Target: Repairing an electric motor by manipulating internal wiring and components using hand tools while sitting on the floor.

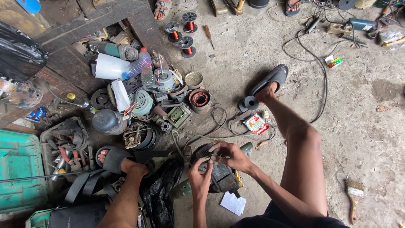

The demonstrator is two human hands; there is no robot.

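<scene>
A dark, greasy electric motor (219,177) lies on the concrete floor between my legs. Its black ribbed end cap (201,151) points away from me. My left hand (200,176) grips the near side of that cap from below. My right hand (230,155) rests on top of the motor, its fingertips pinching at the cap's edge next to my left thumb. Both hands touch the same part. A green handle (247,146) sticks out past my right hand.
Motor stators, copper-wound coils (199,99), a plastic bottle (137,65) and scrap parts pile up at left. Wire spools (186,45), a screwdriver (208,35), cables, a paintbrush (353,194), a small packet (255,124) and white paper (233,203) lie around. Other people's sandalled feet show at top.
</scene>
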